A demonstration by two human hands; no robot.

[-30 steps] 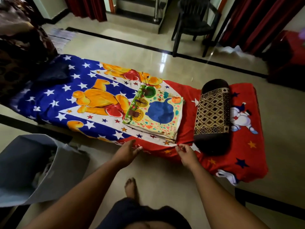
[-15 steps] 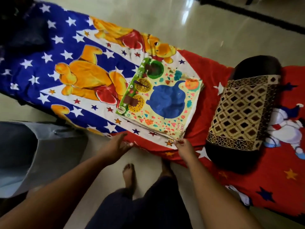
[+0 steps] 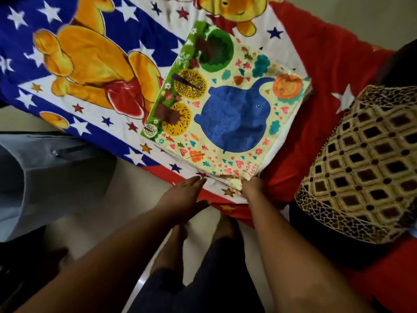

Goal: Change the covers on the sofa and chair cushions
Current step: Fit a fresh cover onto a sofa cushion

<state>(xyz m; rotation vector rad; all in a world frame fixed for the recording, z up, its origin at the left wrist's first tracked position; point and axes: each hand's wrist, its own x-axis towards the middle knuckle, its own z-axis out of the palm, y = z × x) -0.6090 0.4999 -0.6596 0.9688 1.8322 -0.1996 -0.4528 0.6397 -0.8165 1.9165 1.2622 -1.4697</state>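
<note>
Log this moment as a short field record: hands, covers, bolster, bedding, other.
left hand: open, fingers straight, on the sheet's edge beside the stack
right hand: pinches the near corner of the folded covers
folded covers: stack with elephant print, lying flat on the sheet
bolster: brown diamond pattern, right of the stack, apart from it
cartoon bedsheet: blue, white and red
grey bag: on the floor, left
</note>
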